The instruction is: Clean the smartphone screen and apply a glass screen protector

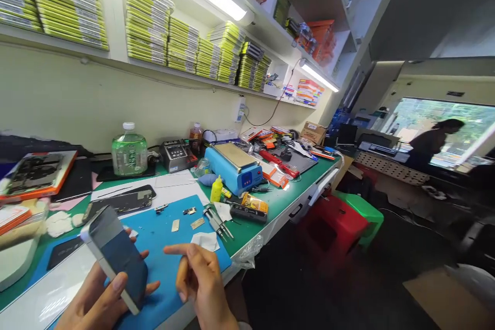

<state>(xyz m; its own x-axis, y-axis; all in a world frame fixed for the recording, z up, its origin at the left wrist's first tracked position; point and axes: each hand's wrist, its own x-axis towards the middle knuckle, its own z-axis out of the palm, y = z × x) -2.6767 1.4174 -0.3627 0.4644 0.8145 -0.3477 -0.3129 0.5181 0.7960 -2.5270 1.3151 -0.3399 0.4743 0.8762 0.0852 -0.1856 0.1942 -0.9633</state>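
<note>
- Green-topped, our workbench (286, 198) runs along a pale wall, with shelves above it packed with stacks of yellow-green boxes (149, 23) under strip lights.
- We take the blue work mat (162, 247) at the near end of the bench as our landmark.
- Over the mat's near left corner, our left hand (98, 301) holds a smartphone (116, 255) tilted up, dark screen toward us; the thumb lies on the near edge and the fingers curl round behind it, so the grip is closed on the phone.
- Just right of the phone, above the mat's near edge, our right hand (201, 278) hovers with the index finger stretched toward the phone and the other fingers loosely bent; it holds nothing that we can see and does not touch the phone.
- On the mat's far part lie small metal parts (189, 219), a pair of tweezers (216, 221) and a white wipe (206, 241).
- Just beyond the mat's far left edge rests an opened phone (119, 202) with its insides showing.
- Beyond the mat's far right corner stands a blue heating-plate machine (234, 167), with a small yellow bottle (216, 189) beside it.
- Well behind the mat, by the wall, stands a green plastic bottle (129, 152) with a white cap.
- Right of the mat, past the bench edge, sit a red stool (334, 221) and a green stool (363, 209) on the floor.
- Far off to the right of the mat, a person (433, 144) stands in silhouette before a bright window.
</note>
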